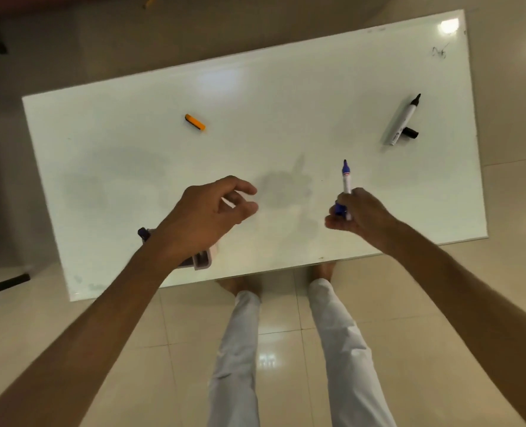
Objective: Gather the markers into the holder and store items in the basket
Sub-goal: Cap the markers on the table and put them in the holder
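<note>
Blue marker (345, 183) gripped upright in right hand (360, 212), left hand (207, 215) loosely curled, holding nothing, above whiteboard (132, 155)

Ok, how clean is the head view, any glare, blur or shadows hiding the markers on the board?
In the head view, ceiling-light glare blooms at the whiteboard's far right corner, away from the black marker. The left hand is motion-blurred at its fingertips. The right hand gripping the blue marker is fairly sharp. Soft hand shadows fall between the hands. Wide-angle distortion bows the board's edges.

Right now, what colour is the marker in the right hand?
Blue with a white barrel, seen in the head view.
</note>
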